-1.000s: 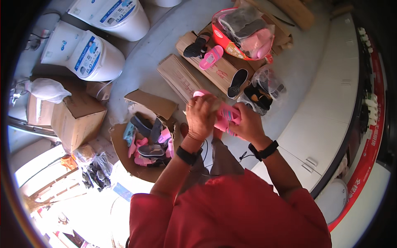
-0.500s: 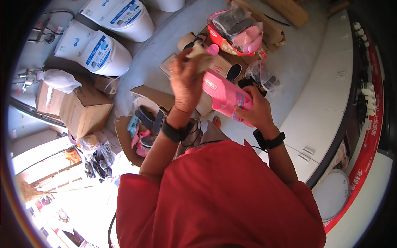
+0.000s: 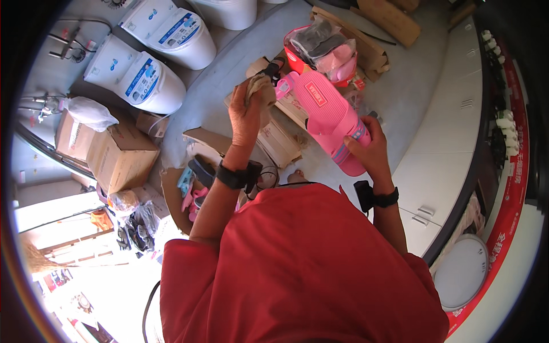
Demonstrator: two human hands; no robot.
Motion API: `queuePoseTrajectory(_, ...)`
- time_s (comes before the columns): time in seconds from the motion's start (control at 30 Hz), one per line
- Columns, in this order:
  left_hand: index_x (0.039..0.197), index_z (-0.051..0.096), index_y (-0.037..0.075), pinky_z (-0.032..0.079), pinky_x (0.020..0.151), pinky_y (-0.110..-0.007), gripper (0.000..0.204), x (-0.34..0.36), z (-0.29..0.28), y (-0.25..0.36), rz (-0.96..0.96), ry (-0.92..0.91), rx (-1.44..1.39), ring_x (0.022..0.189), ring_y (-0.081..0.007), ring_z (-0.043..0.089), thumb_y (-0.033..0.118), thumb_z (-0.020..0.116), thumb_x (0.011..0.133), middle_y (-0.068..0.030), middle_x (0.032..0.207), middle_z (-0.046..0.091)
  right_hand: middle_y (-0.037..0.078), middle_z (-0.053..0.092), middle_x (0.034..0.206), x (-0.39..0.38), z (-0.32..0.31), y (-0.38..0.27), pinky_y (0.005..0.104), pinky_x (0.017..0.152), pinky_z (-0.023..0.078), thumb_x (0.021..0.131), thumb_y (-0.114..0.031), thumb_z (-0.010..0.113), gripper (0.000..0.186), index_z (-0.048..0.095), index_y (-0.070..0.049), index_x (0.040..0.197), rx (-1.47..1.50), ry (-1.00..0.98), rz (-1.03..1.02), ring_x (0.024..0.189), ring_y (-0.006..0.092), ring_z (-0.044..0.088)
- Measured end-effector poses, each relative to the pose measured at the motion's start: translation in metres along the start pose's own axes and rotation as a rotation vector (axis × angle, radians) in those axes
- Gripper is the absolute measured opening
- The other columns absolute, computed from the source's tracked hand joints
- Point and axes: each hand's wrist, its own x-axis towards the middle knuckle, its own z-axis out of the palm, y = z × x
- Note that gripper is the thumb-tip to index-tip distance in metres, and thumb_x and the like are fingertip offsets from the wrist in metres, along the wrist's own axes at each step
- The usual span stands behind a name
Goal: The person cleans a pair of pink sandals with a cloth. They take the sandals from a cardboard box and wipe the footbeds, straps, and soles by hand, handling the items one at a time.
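A pink slide sandal (image 3: 329,128) is gripped by my right hand (image 3: 369,147) around its strap side, its footbed turned up toward me. My left hand (image 3: 245,117) is closed on a crumpled beige cloth (image 3: 262,91), held up just left of the sandal's toe end and apart from it. Beyond the hands, a red box (image 3: 294,56) holds grey and pink slippers, partly in clear plastic. To the left of my left forearm, an open cardboard box (image 3: 171,188) contains several slippers in pink, blue and dark colours.
White toilets (image 3: 151,83) line the far left. Near them stands a large cardboard carton (image 3: 120,154) with a plastic bag on top. White cabinets (image 3: 440,137) run along the right side. Flattened cardboard (image 3: 280,143) and dark sandals (image 3: 273,67) lie on the floor ahead.
The pink sandal has been turned so its footbed faces me more fully. My left hand with the cloth has moved slightly left, away from the sandal.
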Motion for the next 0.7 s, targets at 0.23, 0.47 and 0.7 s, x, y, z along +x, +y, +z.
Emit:
queuePoseTrajectory(0.23,0.104,0.059,0.001,0.041,0.083,-0.025,0.028,-0.044,0.052,0.03,-0.1,-0.202,-0.268,0.095,-0.016,0.052,-0.006,0.054,0.077,-0.0055,0.098,0.055,0.004,0.058,0.093,0.012,0.012,0.004,0.0254,0.074,0.045,0.076,-0.017,0.065,0.038,0.051,0.0,0.107,0.436,0.106,0.139,0.082,0.0101,0.054)
queuePoseTrajectory(0.47,0.106,0.057,0.0,0.041,0.085,-0.026,0.028,-0.046,0.046,0.048,-0.178,-0.26,-0.359,0.096,-0.0132,0.052,-0.006,0.052,0.079,-0.0042,0.099,0.057,0.006,0.057,0.099,0.023,0.0,0.0,0.0253,0.074,0.045,0.075,-0.017,0.068,0.042,0.049,0.001,0.108,0.506,0.268,0.1,0.083,0.0108,0.055)
queuePoseTrajectory(0.7,0.106,0.059,0.01,0.048,0.076,-0.036,0.044,-0.014,0.062,0.077,0.531,-0.355,0.234,0.089,-0.0312,0.056,-0.005,0.057,0.065,-0.0122,0.099,0.054,0.008,0.059,0.091,0.008,0.012,-0.002,0.0269,0.074,0.046,0.07,-0.019,0.074,0.045,0.051,0.002,0.102,0.177,0.221,-0.005,0.082,0.0123,0.055)
